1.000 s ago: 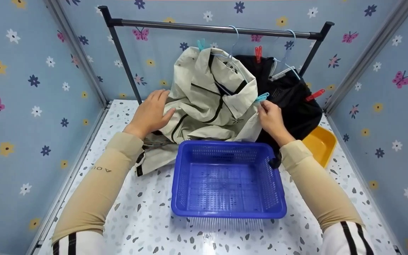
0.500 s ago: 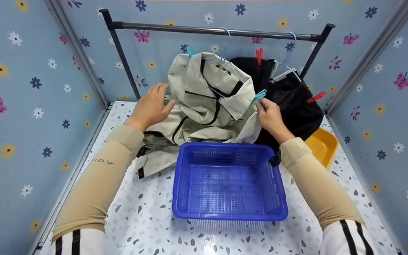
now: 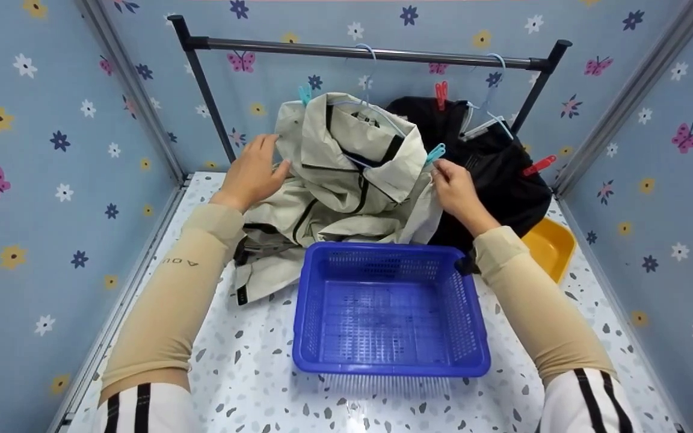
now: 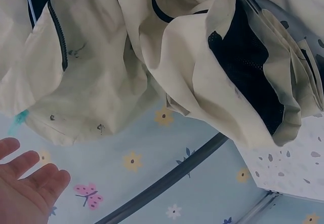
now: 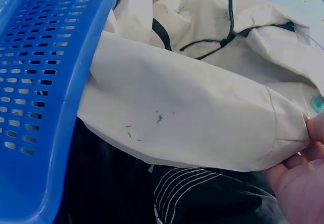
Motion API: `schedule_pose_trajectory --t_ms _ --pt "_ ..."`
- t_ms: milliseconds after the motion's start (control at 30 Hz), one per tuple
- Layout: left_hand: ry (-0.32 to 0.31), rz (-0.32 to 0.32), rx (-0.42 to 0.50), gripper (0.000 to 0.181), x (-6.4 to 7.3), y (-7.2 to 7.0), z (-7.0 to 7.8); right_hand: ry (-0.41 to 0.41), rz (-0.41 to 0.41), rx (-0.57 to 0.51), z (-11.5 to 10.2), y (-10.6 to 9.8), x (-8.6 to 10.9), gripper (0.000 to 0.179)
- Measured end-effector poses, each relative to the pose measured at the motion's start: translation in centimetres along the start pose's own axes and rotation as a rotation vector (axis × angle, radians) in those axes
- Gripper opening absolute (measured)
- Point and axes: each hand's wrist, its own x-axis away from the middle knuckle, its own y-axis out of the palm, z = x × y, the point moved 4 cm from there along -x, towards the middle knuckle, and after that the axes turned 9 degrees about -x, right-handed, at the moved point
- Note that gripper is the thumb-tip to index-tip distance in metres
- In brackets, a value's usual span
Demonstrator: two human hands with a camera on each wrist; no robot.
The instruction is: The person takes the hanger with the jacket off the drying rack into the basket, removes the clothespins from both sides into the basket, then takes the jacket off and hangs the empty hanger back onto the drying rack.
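A pale beige jacket point(image 3: 346, 189) with black trim hangs on a light blue hanger point(image 3: 374, 57) hooked over the rack's bar. Its lower part lies bunched behind the blue basket. Teal clothespins sit at both shoulders, the right one point(image 3: 435, 153) just above my right hand point(image 3: 458, 187). That hand pinches the jacket's cloth near the shoulder; in the right wrist view the sleeve point(image 5: 192, 102) stretches away from the fingertips. My left hand point(image 3: 251, 173) is beside the other shoulder, fingers extended; in the left wrist view the left hand point(image 4: 33, 183) appears apart from the cloth.
A blue perforated basket point(image 3: 391, 368) stands in front of the garments. To the right, black clothing point(image 3: 497, 180) with red clothespins point(image 3: 441, 96) hangs from the same rack point(image 3: 298, 49). Behind my right forearm is a yellow tray point(image 3: 554, 246). Patterned walls enclose the speckled table.
The jacket and its hanger have slid left along the bar. My right hand has moved slightly left with the cloth, and my left hand has shifted a little left and up.
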Motion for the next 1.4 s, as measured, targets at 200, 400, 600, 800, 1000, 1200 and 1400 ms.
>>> schedule_pose_trajectory --t_ms 200,400,600,800,1000,1200,1400 --pt "-0.032 0.004 0.026 0.069 -1.1 -0.1 -0.5 0.010 -0.004 -0.001 -2.0 -0.3 0.0 0.018" --pt "-0.089 0.024 0.075 0.068 -2.2 -0.5 -1.1 0.028 -0.022 -0.034 -5.7 -0.6 0.2 0.022" --pt "-0.164 0.002 0.160 0.069 -2.9 -0.8 -1.8 0.064 -0.021 -0.067 -6.5 -0.9 -0.1 0.021" --pt "-0.204 -0.040 0.196 0.072 -3.3 -1.2 -2.0 0.060 -0.017 -0.152 -6.3 -1.2 -0.8 0.020" --pt "-0.183 -0.098 0.165 0.092 -4.0 -1.0 -1.8 0.080 -0.022 -0.208 -6.1 -1.4 -1.4 0.021" --pt "-0.170 -0.125 0.182 0.104 -4.7 -0.7 -1.7 0.094 -0.025 -0.232 -6.2 -1.5 -1.5 0.021" --pt "-0.171 -0.064 0.168 0.080 -4.7 -1.2 -2.3 0.127 -0.027 -0.236 -6.4 -1.5 -1.8 0.023"
